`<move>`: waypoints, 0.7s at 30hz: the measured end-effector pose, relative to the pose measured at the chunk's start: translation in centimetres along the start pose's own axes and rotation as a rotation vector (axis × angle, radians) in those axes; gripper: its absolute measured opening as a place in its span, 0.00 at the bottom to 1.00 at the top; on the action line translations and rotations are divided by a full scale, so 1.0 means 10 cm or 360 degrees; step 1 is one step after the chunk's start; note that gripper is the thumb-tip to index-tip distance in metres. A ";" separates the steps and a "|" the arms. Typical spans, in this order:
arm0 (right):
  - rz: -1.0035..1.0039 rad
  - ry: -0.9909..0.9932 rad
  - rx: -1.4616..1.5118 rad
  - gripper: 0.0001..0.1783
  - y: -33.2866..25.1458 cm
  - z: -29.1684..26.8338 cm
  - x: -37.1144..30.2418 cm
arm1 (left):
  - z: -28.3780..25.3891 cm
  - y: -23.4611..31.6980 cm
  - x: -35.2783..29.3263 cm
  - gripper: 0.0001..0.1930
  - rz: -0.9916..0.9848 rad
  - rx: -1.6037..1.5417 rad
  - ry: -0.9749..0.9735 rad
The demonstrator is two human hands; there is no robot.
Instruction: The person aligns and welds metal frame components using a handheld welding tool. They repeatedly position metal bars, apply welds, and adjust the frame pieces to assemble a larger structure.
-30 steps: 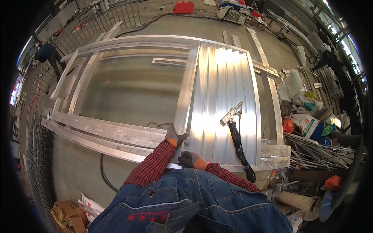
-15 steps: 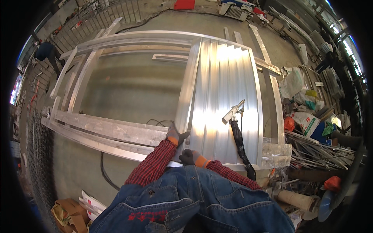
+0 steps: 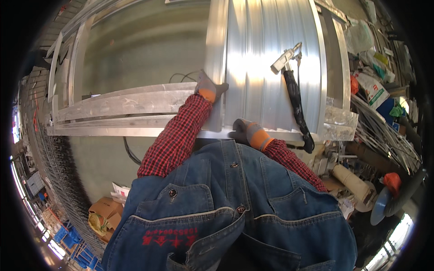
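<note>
My left hand [image 3: 209, 87], in a grey and orange glove, grips a long ribbed aluminium slat [image 3: 217, 49], thumb over its top and fingers at its left edge. The slat lies left of a row of similar joined slats [image 3: 253, 97] inside an aluminium frame [image 3: 149, 131], with a narrow dark gap between. My right hand [image 3: 248, 134], gloved alike, is curled closed at the frame's near edge, by the slat's near end. Whatever its fingers hold is hidden. A welding torch [image 3: 285, 59] with a black sleeved cable [image 3: 296, 101] rests on the joined slats.
Wide metal beams [image 3: 131, 100] run under the frame. To the right lie bags [image 3: 374, 88] and a heap of thin metal strips [image 3: 379, 126]. A cardboard box [image 3: 106, 214] stands at lower left, near a stack of mesh [image 3: 58, 176]. A dark cable [image 3: 131, 151] trails on the floor.
My view has tilted down, so the frame and torch sit higher in the picture. Both hands keep about the same places on the work; the torch lies where it was.
</note>
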State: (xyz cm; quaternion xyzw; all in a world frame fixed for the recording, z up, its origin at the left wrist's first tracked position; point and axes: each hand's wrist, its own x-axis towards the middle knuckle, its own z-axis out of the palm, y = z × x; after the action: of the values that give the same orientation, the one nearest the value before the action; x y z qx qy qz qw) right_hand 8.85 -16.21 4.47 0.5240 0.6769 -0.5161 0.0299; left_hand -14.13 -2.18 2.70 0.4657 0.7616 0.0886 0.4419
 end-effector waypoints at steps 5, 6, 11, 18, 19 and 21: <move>0.0037 -0.0130 -0.0197 0.19 0.01 0.02 -0.08 | 0.02 0.01 -0.01 0.57 0.0115 0.0026 0.0116; 0.0045 -0.0121 -0.0219 0.18 0.01 0.05 -0.08 | 0.04 0.02 -0.01 0.53 0.0123 0.0019 0.0173; 0.0056 -0.0089 -0.0223 0.17 0.01 0.10 -0.09 | 0.02 0.07 -0.10 0.53 0.0169 -0.0074 0.0178; 0.0087 -0.0197 -0.0234 0.17 0.00 0.06 -0.03 | -0.05 0.11 -0.13 0.51 0.0253 -0.0076 0.0139; 0.0066 -0.0191 -0.0220 0.17 0.00 0.05 -0.03 | -0.04 0.11 -0.11 0.51 0.0257 -0.0096 0.0120; 0.0073 -0.0211 -0.0206 0.17 -0.01 0.02 -0.02 | -0.03 0.10 -0.09 0.51 0.0251 -0.0151 0.0080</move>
State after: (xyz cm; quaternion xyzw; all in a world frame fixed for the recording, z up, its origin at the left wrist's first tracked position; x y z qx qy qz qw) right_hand 8.78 -16.43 4.53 0.5010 0.6932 -0.5039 0.1202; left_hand -13.62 -2.24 3.93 0.5006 0.7283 0.1707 0.4358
